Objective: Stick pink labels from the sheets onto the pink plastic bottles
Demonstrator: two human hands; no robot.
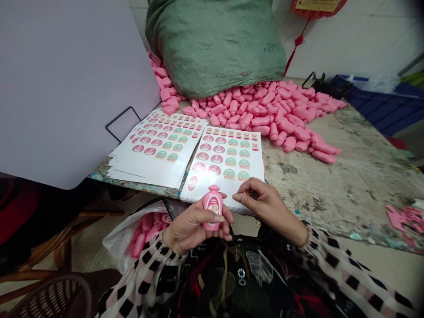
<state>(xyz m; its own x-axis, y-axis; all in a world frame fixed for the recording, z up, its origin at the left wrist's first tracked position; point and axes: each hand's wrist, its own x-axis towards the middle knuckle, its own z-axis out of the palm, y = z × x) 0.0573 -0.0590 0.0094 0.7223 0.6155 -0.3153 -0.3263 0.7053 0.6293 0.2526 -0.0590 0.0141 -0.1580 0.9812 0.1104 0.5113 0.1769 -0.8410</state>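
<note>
A small pink bottle (213, 205) with an oval label on its front stands upright in my left hand (195, 225), the thumb lying across its lower part. My right hand (270, 205) is just to the right, apart from the bottle, over the near edge of a sticker sheet; its thumb and forefinger are close together, and whatever they may hold is too small to make out. The sticker sheet (228, 187) lies on the table with rows of pink, green and red stickers. Beside it on the left is a second stack of sticker sheets (152, 165).
Many pink bottles (261, 110) are heaped across the back of the worn table (298, 185), below a large green sack (218, 44). A plastic bag of pink bottles (115, 238) hangs below the table's left edge. Pink scraps (404, 221) lie at the right.
</note>
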